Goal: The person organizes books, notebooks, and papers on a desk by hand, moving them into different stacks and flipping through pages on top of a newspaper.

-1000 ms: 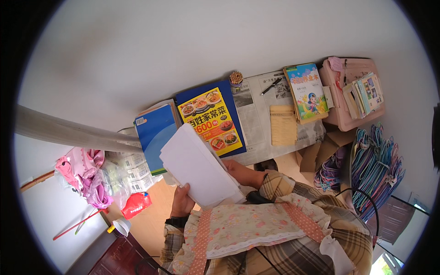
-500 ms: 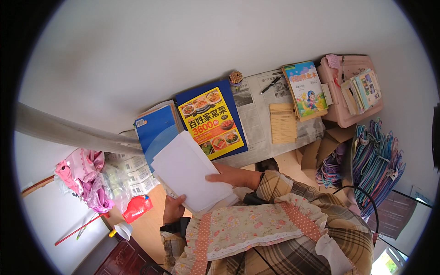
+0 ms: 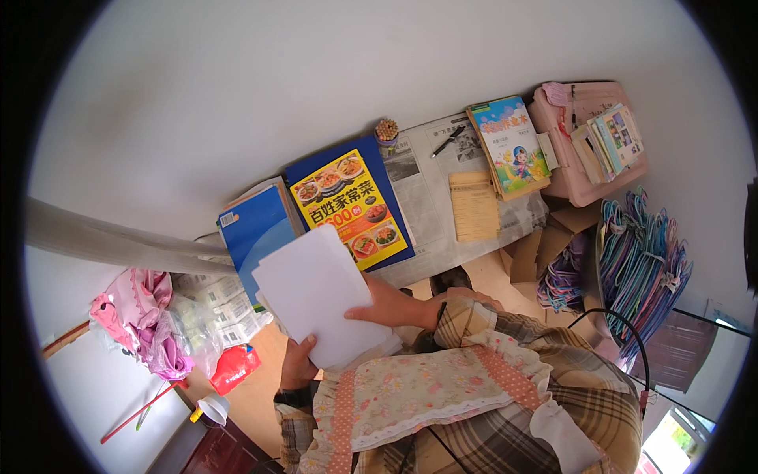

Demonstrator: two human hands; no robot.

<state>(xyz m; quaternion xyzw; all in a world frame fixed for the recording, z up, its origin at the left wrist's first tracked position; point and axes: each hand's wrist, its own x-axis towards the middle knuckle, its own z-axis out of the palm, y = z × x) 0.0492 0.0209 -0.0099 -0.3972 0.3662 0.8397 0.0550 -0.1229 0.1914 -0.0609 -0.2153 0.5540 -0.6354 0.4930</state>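
Note:
A stack of white paper sheets (image 3: 314,288) is held tilted in front of my apron, its far end overlapping the yellow cookbook and the blue book. My left hand (image 3: 298,362) grips the lower left edge, thumb on top and fingers out of sight beneath. At the right edge my right hand (image 3: 388,303) holds the stack, thumb lying across the top sheet. More sheet edges show below the right hand. Beyond the paper lie the yellow cookbook (image 3: 359,189), on a dark blue folder (image 3: 387,170), and the blue book (image 3: 264,217).
Newspaper (image 3: 426,205) covers the table. On it are a pencil cup (image 3: 386,133), a black pen (image 3: 448,142), tan paper slips (image 3: 475,207) and a workbook pile (image 3: 512,150). A pink storage box (image 3: 580,126) stands right, near bundled hangers (image 3: 643,268). A grey pipe (image 3: 126,237) slants across the left.
The view has shifted slightly, so the table items sit farther left. The stack covers more of the cookbook, and its top sheets look more even. Both hands keep hold of it.

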